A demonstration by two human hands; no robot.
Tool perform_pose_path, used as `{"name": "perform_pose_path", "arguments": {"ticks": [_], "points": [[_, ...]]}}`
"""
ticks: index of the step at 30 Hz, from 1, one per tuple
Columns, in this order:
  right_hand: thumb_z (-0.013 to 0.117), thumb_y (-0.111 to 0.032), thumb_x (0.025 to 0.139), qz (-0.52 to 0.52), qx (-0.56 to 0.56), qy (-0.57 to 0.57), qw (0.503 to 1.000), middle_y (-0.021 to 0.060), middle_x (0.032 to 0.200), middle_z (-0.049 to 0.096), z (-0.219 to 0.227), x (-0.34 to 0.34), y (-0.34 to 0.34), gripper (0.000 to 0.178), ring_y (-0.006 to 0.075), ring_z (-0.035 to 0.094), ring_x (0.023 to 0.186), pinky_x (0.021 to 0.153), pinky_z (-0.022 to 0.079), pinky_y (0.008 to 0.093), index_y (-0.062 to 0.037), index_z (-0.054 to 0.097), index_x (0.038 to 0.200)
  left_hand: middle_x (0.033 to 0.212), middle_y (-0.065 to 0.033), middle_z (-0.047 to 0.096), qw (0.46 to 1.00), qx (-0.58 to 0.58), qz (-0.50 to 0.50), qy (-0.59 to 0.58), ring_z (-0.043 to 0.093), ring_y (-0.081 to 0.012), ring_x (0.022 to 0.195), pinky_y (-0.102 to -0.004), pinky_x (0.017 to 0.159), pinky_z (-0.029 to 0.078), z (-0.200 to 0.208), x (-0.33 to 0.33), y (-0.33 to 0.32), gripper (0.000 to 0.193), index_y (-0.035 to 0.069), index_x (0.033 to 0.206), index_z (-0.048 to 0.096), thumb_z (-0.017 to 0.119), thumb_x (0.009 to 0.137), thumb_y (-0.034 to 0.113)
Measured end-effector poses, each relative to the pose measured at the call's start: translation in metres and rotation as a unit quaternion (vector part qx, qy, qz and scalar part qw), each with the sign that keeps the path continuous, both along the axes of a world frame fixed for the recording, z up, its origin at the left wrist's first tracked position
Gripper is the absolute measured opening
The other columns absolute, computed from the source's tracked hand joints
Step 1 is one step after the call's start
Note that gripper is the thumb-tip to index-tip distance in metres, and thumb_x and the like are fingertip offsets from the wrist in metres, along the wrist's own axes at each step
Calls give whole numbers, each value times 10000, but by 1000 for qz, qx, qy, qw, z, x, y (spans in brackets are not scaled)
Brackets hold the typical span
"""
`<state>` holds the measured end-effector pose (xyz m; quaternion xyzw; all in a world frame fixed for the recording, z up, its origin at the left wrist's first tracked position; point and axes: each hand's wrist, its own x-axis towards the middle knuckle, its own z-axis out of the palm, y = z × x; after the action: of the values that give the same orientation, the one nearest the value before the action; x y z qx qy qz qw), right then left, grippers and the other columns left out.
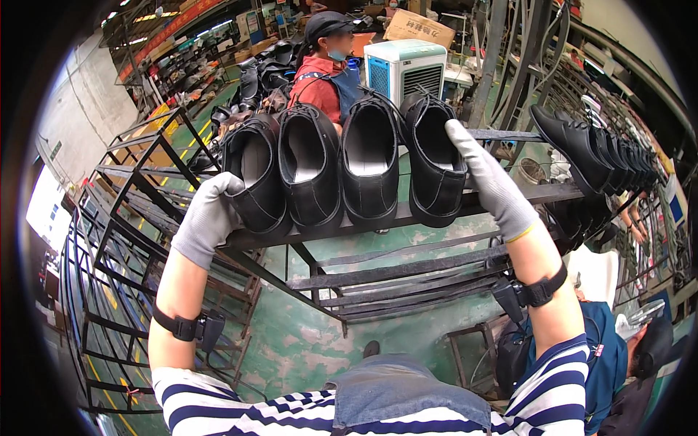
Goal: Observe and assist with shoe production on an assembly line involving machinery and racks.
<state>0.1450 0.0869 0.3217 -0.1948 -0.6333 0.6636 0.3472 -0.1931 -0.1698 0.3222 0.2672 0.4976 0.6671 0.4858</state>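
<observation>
Several black lace-up shoes stand side by side in a row, heels toward me, at a dark metal rack rail point(349, 231). My left hand point(207, 218), in a pale grey glove, is closed at the heel of the leftmost shoe point(254, 178); some fingers are hidden. My right hand point(494, 178), also gloved, presses the outer side of the rightmost shoe point(436, 160), its thumb up by the collar. Between them are a second shoe point(311, 167) and a third shoe point(369, 163). Whether the row rests on the rail or is slightly lifted, I cannot tell.
More black shoes point(592, 149) line the rack at the right. Empty metal frames point(109, 276) stand at the left. Beyond the row are a person in a red top point(320, 87) and a white air cooler point(403, 69). Another person in blue point(600, 349) is at the lower right.
</observation>
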Motion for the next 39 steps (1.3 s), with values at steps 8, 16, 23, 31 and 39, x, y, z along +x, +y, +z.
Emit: {"name": "perform_pose_path", "arguments": {"ticks": [8, 16, 23, 31, 39], "points": [[637, -508, 945, -62, 51, -97, 992, 81, 1493, 477, 2, 28, -6, 797, 172, 482, 1337, 1021, 432, 371, -83, 348, 1553, 975, -123, 717, 999, 40, -14, 22, 709, -216, 864, -387, 803, 591, -12, 3, 14, 147, -7, 967, 637, 557, 856, 47], [512, -393, 1038, -57, 147, -55, 986, 82, 1482, 494, -12, 51, 4, 629, 173, 424, 1373, 1155, 281, 316, 18, 401, 1501, 1050, -54, 717, 998, 59, -5, 33, 689, -171, 972, -358, 916, 550, -11, 11, 20, 202, 52, 1094, 659, 648, 941, 185], [393, -175, 1058, -225, 381, -70, 894, 166, 1149, 682, -71, 115, -88, 344, 263, 634, 1108, 1014, 455, 359, 33, 658, 1131, 1416, -110, 555, 993, 36, 73, 90, 539, -147, 1281, -360, 1099, 401, -5, 27, -24, 526, 71, 1437, 486, 528, 1041, 414], [532, -97, 957, -256, 371, -460, 765, 114, 1001, 653, -320, 281, -206, 140, 285, 624, 982, 869, 501, 402, -35, 653, 988, 1316, -187, 600, 710, 219, 306, 596, 556, -315, 1246, -449, 1108, 385, -11, 136, -21, 430, -18, 1225, 616, 548, 801, -8], [540, -117, 913, -608, -78, -549, 569, 242, 1240, 556, -438, 394, -334, 362, 386, 535, 1176, 1032, 421, 464, 4, 555, 1254, 997, -90, 717, 759, 207, -85, 611, 662, -295, 1026, -417, 939, 499, -103, 227, 28, 193, 67, 981, 705, 649, 799, 37]]}}
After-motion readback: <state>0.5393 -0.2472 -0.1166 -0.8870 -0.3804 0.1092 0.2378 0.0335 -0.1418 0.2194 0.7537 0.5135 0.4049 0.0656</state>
